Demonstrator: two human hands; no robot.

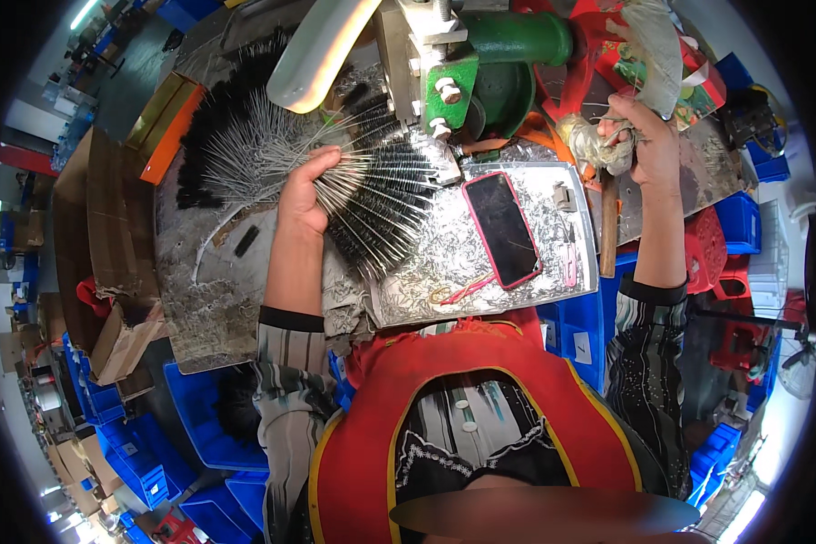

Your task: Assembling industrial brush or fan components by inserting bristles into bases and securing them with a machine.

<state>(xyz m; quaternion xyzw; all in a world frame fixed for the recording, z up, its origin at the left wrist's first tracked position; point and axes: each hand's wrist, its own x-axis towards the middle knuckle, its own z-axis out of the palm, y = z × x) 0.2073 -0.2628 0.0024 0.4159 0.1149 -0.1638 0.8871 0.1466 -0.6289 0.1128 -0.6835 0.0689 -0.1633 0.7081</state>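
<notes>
My left hand [306, 192] is closed round the wire stems of a fanned bunch of black-bristled wire brushes [385, 204]. Their bristled ends spread to the right, toward the foot of a green bench machine [451, 86]. Just left of that hand lies a big pile of similar brushes [236, 150], bare stems pointing inward. At the right, my right hand [648, 150] has its fingers wrapped round a handle bound in pale cloth [598, 145]. A wooden stick-like handle [608, 227] hangs below that cloth.
A metal tray [399, 304] strewn with wire scraps holds a phone with a pink case [501, 228]. Above the brush pile, a pale lamp-like shade [322, 54] hangs close. Cardboard boxes [109, 208] stand left, blue bins [204, 408] below the bench, red stools [707, 249] right.
</notes>
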